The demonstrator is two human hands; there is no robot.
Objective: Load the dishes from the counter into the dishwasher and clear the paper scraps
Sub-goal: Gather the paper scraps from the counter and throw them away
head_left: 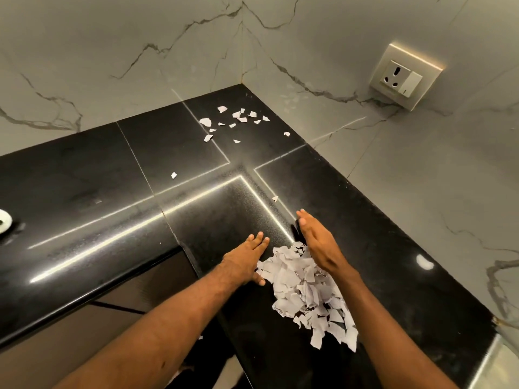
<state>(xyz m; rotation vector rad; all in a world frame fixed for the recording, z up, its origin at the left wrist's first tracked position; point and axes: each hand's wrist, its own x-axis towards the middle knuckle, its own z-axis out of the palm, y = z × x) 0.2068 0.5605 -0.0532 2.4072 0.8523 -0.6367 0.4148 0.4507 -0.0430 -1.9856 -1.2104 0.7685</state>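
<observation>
Near the front edge of the glossy black stone worktop, beside its inner corner, lies a heap of torn white paper scraps. The left hand rests palm-down on the worktop, touching the heap's left side; its fingers are straight and close together, holding nothing. The right hand stands on its edge against the heap's far right side, its fingers likewise straight, closed up side by side and gripping nothing. Just beyond the right hand sits a single small white scrap; another lone white scrap lies farther left, mid-worktop. A loose scatter of small white scraps occupies the far corner of the worktop, where the grey-veined marble wall tiles meet. At the worktop's left end a white round object is cut off by the frame and cannot be identified. A cream wall socket with switch is mounted on the right wall.
</observation>
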